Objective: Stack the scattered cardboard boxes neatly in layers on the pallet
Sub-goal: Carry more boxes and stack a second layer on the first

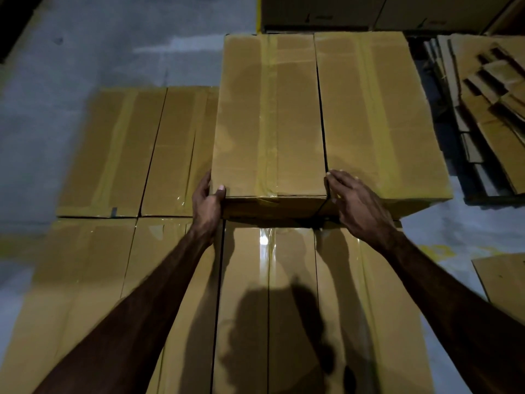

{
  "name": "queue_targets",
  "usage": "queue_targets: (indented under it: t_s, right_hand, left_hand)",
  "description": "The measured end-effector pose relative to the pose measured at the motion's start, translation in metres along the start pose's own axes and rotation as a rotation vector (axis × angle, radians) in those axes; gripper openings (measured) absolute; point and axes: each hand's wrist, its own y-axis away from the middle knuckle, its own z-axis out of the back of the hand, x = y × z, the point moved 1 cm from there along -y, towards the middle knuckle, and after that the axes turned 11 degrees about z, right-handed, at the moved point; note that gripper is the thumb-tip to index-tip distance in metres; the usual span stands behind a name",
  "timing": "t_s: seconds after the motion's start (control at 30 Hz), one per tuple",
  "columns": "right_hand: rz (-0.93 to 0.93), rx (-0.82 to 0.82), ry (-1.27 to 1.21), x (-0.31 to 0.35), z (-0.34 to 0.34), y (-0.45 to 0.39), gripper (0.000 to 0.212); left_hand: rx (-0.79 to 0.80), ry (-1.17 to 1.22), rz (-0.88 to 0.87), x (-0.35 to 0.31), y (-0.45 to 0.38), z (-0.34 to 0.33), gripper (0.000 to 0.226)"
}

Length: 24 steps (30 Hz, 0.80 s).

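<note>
Both hands are working the near end of a long brown taped cardboard box (270, 115) that is sitting on the second layer: the left hand (206, 199) is gripping its near left corner, thumb lying on the top face and fingers curled round the side, while the right hand (355, 200) is resting with relaxed, spread fingers against the near right corner, at the seam with the neighbouring brown upper box (377, 115). Beneath them, the bottom layer of brown taped boxes (270, 294) is lying flush, side by side in two rows, and is looking complete as far as the view shows; the pallet itself is hidden under it. The second layer is only getting started, with two boxes sitting tight together at the far right, so most of that layer is probably still waiting to be filled. Further boxes (326, 12) are standing behind, and flattened brown cardboard sheets (488, 109) are lying well apart on the grey concrete floor (85, 52).
</note>
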Motion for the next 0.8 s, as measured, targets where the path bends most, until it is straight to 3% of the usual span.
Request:
queue_targets:
  t_s: [0.13,0.4,0.8]
  right_hand:
    - [-0.025,0.012,0.139,-0.007,0.001,0.010,0.051]
    - [-0.071,0.034,-0.020,-0.016,-0.007,0.020,0.060]
    - [-0.056,0.131,0.074,-0.015,-0.006,0.018,0.071]
  left_hand:
    - [-0.013,-0.039,-0.002,-0.004,0.004,0.000,0.058]
    - [0.120,-0.278,-0.072,0.015,-0.016,0.025,0.089]
    - [0.111,-0.284,-0.166,0.008,-0.005,0.023,0.089]
